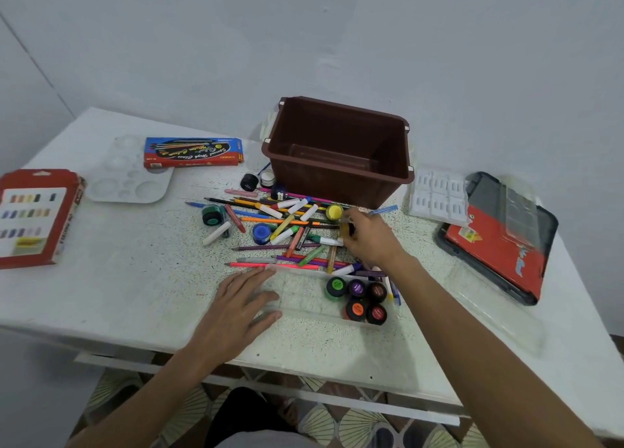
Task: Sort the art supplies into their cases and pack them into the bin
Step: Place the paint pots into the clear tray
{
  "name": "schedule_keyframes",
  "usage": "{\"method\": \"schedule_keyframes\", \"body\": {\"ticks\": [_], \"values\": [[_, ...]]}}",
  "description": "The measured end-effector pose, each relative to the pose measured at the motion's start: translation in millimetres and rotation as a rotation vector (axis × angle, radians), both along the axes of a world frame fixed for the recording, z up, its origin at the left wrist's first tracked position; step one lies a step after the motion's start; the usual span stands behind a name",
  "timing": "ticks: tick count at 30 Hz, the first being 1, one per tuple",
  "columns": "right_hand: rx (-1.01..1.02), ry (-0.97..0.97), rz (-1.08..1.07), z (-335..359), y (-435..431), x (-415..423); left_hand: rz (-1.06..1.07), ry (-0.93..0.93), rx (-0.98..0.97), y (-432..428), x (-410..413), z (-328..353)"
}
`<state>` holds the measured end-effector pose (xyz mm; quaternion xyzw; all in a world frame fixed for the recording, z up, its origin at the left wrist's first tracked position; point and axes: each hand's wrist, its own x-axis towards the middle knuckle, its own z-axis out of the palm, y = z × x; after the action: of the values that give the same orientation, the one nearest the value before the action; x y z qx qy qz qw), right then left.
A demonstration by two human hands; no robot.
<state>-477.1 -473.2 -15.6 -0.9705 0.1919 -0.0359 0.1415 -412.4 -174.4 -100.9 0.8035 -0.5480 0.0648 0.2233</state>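
A heap of pencils, crayons and markers (290,231) lies mid-table with loose paint pots: yellow (334,212), blue (261,233) and green (211,215). In front of it a clear plastic tray (304,299) holds several small paint pots (358,299) at its right end. My left hand (236,309) rests flat on the tray's left end, fingers straight. My right hand (368,238) reaches into the heap and pinches a small yellow-topped pot (344,229). The brown bin (337,150) stands empty behind the heap.
A white palette (128,174) and a blue-red brush box (194,152) lie at the back left. A red pastel box (33,214) sits at the left edge. On the right are a white insert tray (437,194) and a red-black case (496,238).
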Motion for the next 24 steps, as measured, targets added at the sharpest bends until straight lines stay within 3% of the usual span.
{"method": "schedule_keyframes", "body": {"ticks": [6,12,24], "values": [[0.018,0.053,0.003,-8,-3,1,-0.002,0.021,-0.006,0,0,0],[0.195,-0.127,-0.061,8,8,-8,-0.009,0.029,0.003,-1,0,0],[0.457,-0.165,0.098,24,54,-64,-0.007,0.044,0.006,0,2,0]]}}
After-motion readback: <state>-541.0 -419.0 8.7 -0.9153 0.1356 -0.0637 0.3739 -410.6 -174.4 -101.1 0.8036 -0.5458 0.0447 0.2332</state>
